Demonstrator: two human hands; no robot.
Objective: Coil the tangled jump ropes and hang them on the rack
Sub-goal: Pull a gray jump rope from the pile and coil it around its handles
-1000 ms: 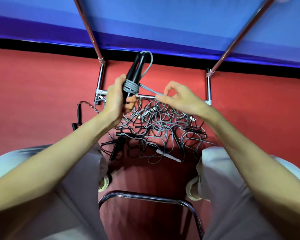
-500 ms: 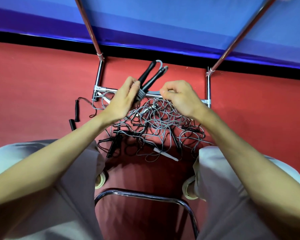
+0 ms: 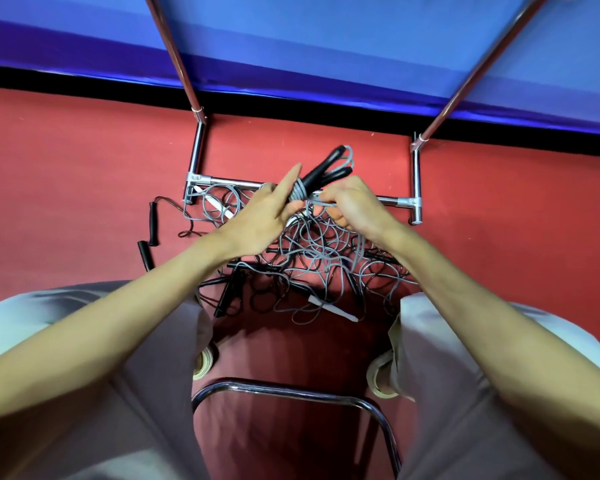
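Jump ropes (image 3: 319, 258), grey and black, are spread in a tangled heap on the red floor (image 3: 84, 188), just on the person's side of the chrome rack (image 3: 414, 202) base bar. One rope's black handles (image 3: 326, 173) are held together above that bar, with grey cord wound round them, apparently so the coil stays tight. The left hand (image 3: 260, 220) is closed loosely on the wrapped handles, forefinger extended. The right hand (image 3: 352, 206) is curled shut, pinching the loose cord.
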